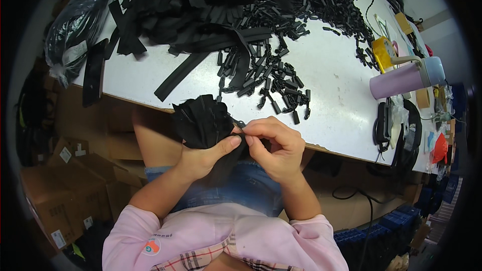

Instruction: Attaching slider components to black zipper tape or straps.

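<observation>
White table [331, 70] behind — strap bundle [203, 120] in left grip [203, 158].

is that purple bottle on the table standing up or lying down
Lying down: the purple bottle rests on its side on the white table, its pale blue lid toward the right.

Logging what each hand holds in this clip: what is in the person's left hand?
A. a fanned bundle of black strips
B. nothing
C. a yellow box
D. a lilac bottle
A: the left hand grips a fanned bundle of black strips just off the table edge, while the right hand pinches at the bundle's side; the lilac bottle lies on the table, untouched.
</observation>
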`<state>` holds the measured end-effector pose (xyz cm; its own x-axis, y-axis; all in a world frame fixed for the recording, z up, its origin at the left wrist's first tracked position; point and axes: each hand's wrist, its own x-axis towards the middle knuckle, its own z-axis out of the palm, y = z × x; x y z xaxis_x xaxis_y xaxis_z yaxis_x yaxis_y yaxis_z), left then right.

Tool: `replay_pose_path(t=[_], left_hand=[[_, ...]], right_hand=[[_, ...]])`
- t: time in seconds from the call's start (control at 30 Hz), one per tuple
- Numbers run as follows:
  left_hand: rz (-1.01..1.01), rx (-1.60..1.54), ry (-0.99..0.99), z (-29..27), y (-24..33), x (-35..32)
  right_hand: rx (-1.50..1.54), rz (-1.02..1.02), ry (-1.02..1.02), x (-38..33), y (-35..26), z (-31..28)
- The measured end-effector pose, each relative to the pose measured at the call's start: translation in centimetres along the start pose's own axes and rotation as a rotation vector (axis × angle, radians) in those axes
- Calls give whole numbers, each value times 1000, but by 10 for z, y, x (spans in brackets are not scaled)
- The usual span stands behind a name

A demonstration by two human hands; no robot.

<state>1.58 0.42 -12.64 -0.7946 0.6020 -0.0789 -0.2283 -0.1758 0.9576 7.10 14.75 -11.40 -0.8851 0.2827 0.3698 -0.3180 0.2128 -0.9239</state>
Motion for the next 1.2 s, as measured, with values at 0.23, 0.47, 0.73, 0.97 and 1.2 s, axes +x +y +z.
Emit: replay_pose_path(t=[0.23, 0.47, 0.73, 0.97, 1.2], left_hand=[[7, 10, -7, -2, 1, -1], [19, 87, 12, 1, 4, -2], [238, 230, 0, 5, 8, 0], [184, 75, 60, 7, 3, -3], [-34, -113, -30, 1, 10, -3]], right_hand=[[-57, -87, -38, 4, 0, -5], [-157, -118, -101, 5, 1, -4], [285, 245, 121, -18, 6, 20], [487, 313, 127, -17, 7, 24], [820, 609, -124, -11, 9, 2]])
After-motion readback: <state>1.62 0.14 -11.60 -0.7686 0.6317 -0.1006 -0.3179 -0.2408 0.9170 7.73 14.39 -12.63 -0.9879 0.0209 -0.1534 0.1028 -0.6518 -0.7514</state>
